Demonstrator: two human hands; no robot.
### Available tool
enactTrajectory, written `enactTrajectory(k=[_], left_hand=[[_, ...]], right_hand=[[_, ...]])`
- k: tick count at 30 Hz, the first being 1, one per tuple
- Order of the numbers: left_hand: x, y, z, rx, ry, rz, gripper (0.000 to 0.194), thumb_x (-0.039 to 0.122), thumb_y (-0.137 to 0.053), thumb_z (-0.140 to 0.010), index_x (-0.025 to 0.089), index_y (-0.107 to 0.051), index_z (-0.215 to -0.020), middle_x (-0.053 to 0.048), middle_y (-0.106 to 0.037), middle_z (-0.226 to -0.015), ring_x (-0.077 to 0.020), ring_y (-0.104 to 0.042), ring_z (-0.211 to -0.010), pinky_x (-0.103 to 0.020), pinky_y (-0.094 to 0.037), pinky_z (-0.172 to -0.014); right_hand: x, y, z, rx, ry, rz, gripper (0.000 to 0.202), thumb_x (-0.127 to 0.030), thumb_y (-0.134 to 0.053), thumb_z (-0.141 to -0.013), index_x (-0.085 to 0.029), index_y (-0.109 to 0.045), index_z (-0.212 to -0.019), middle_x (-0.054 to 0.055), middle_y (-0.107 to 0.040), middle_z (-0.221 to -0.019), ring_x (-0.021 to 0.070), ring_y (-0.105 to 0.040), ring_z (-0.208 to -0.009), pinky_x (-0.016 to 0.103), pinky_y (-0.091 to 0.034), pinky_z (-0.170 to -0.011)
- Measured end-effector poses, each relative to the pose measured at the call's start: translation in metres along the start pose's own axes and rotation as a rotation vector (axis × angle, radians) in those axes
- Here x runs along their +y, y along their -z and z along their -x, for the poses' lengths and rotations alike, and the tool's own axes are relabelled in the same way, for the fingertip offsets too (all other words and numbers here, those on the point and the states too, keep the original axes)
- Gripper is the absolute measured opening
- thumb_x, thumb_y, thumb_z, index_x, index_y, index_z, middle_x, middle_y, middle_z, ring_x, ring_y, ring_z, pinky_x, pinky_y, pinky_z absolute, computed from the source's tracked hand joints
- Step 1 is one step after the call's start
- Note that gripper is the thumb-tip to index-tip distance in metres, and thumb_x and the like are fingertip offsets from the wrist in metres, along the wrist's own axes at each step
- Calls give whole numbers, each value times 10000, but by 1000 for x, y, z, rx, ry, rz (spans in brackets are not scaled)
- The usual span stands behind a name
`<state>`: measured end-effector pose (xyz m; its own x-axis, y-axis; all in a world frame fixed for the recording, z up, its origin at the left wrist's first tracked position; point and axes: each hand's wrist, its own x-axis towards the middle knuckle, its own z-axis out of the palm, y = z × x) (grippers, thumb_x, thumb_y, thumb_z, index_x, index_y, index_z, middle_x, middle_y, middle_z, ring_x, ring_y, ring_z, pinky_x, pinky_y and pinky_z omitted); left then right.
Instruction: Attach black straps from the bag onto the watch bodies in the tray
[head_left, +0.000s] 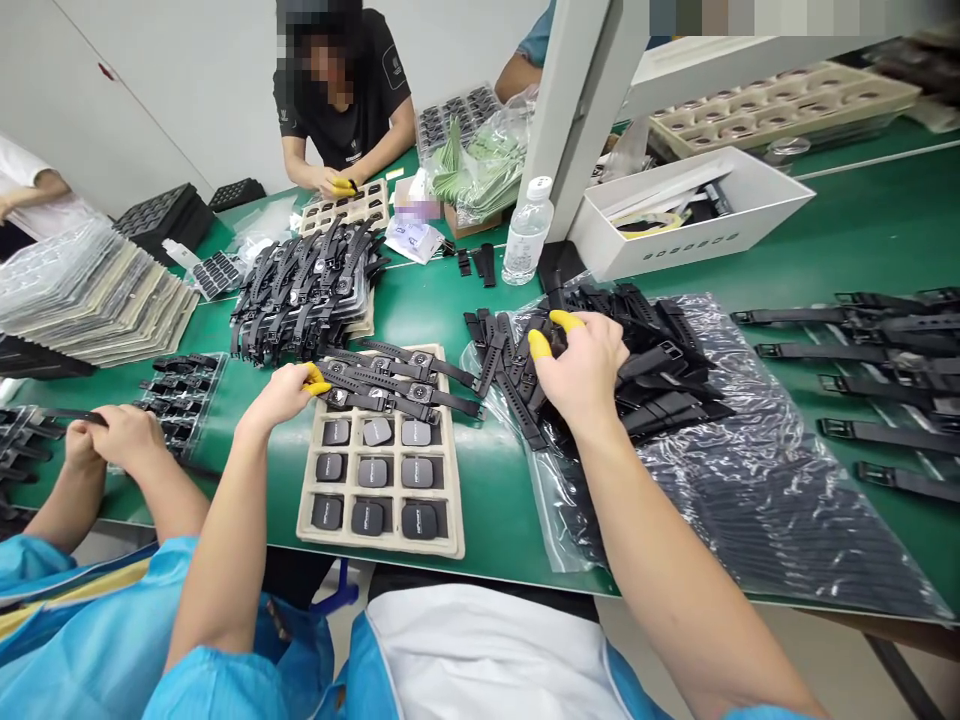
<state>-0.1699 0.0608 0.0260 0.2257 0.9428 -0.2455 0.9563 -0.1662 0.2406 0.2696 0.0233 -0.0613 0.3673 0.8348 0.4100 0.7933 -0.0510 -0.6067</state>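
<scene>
My left hand [283, 398], yellow covers on its fingertips, pinches the left end of a black watch strap [337, 381]. That strap belongs to a row of watches [414, 392] lying across the upper part of a beige compartment tray [306, 525]. Dark square watch cases [373, 472] with small white print fill the tray's lower compartments. Over a loose pile of black watch straps [660, 385] is my right hand [583, 365], its yellow-covered thumb and forefinger apart. Dark straps show between and below them; the other fingers are partly hidden.
A clear plastic bag [787, 520] lies under the strap pile. Behind are a water bottle [527, 235], a white box [690, 225] and stacked watches [304, 285]. At left, a co-worker's hands [124, 440] hold a strap. Another person [345, 110] works across the green table [420, 315].
</scene>
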Motion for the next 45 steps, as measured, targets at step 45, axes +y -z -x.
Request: enactTrajectory(k=[45], left_hand=[[178,-26,18,180,-376,216,186,221,-561,-993,198,-576,-1176,-83,-719,-1025,-240,-702,-925,-344,-564,-832]], right_hand=[[-59,20,25,-610,-505,-1426,304,-396,-778,-837,-246,-550,-969,-52,-563,-633,134,-500,-544,265,-386,-533]])
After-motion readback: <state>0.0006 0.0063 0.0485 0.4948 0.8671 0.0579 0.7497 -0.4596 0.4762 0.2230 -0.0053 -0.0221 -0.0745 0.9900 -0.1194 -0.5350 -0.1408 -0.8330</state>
